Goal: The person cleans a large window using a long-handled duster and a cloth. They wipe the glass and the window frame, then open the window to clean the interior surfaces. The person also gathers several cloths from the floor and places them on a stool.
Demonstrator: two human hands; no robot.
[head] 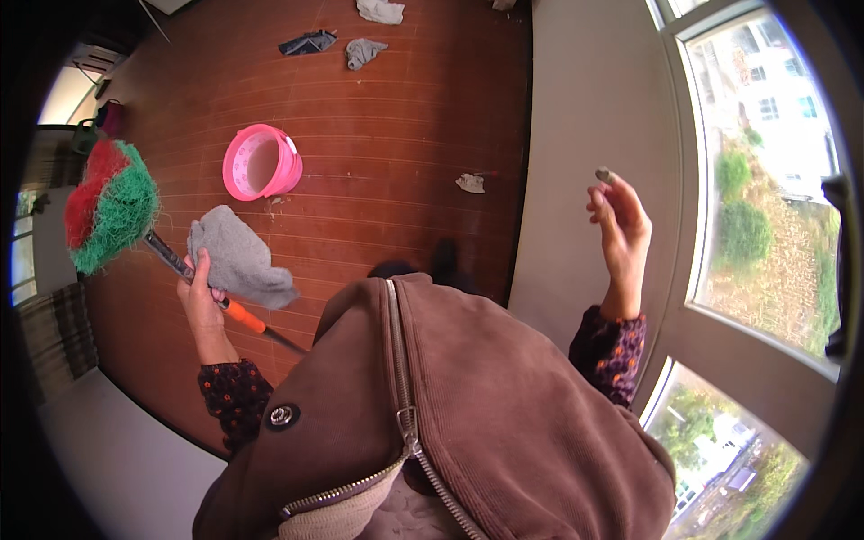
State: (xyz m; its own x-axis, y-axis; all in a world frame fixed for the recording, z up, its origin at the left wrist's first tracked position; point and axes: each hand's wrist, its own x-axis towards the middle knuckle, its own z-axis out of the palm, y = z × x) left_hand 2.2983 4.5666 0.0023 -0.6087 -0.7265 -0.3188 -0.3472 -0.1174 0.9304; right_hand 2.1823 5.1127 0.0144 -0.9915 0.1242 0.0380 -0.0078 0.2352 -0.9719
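Note:
My left hand (202,307) grips a pole (169,255) with an orange sleeve, its shaft running down behind my brown jacket. At the pole's upper end is a bushy head (118,206) of red and green fibres. A grey cloth (233,253) hangs by the same hand, partly under my thumb. My right hand (621,233) is raised in front of the pale wall beside the window, fingers bent. A small grey-brown piece (604,175) shows at its fingertips; whether it is pinched or stuck on a finger is unclear.
A pink bucket (297,169) stands on the red-brown floor (378,135). Crumpled cloths (364,52) and a dark folded piece (308,43) lie farther off. A whitish scrap (470,183) is near the wall (580,101). Window panes (763,175) line the right side.

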